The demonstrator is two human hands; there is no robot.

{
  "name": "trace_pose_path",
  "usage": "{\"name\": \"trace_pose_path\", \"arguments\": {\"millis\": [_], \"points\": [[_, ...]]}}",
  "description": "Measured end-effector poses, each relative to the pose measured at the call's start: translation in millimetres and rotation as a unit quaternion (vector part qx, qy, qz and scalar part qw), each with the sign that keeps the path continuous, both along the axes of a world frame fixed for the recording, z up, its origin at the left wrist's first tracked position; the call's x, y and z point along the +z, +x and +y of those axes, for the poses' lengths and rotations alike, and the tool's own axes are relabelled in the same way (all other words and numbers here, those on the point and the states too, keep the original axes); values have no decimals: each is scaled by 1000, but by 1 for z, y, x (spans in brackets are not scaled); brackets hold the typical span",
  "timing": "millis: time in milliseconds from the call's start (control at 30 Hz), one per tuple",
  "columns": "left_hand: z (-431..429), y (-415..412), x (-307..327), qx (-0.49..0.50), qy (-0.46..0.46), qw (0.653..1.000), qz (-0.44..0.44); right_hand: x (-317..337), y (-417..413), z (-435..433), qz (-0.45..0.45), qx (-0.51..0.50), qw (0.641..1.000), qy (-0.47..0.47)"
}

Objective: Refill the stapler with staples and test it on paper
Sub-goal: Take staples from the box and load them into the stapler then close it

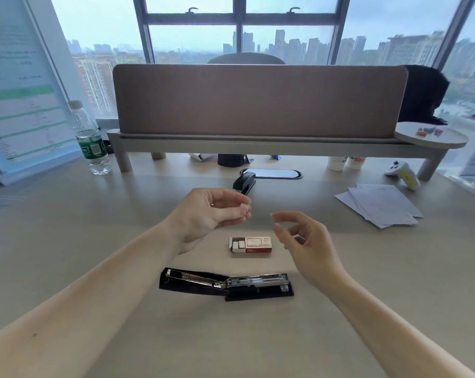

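Stapler [226,283] opened flat, near | staple box [251,244] beyond | left hand [211,214] pinches staple strip [244,206] | right hand [304,241] loosely curled, empty

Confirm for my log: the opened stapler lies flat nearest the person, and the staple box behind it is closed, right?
Not quite. The head view shows the staple box slid open, staples visible; the opened stapler does lie flat nearest the person.
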State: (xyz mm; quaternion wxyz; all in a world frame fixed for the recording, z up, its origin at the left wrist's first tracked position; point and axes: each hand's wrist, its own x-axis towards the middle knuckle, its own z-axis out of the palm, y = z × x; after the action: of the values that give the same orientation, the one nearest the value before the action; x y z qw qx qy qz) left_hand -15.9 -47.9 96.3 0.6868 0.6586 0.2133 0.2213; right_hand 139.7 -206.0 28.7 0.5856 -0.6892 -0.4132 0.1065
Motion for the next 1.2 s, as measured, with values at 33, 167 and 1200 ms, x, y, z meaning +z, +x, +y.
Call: {"name": "trace_pose_path", "arguments": {"millis": [33, 167, 1200], "points": [[-5, -1, 1, 3, 1, 1000, -4, 8, -6, -2, -5, 9, 1000, 17], [-29, -6, 5, 12, 13, 1000, -6, 32, -29, -11, -49, 36, 996, 62], [-71, -21, -29, 10, 402, 913, 65, -5, -23, -62, -51, 27, 997, -54]]}}
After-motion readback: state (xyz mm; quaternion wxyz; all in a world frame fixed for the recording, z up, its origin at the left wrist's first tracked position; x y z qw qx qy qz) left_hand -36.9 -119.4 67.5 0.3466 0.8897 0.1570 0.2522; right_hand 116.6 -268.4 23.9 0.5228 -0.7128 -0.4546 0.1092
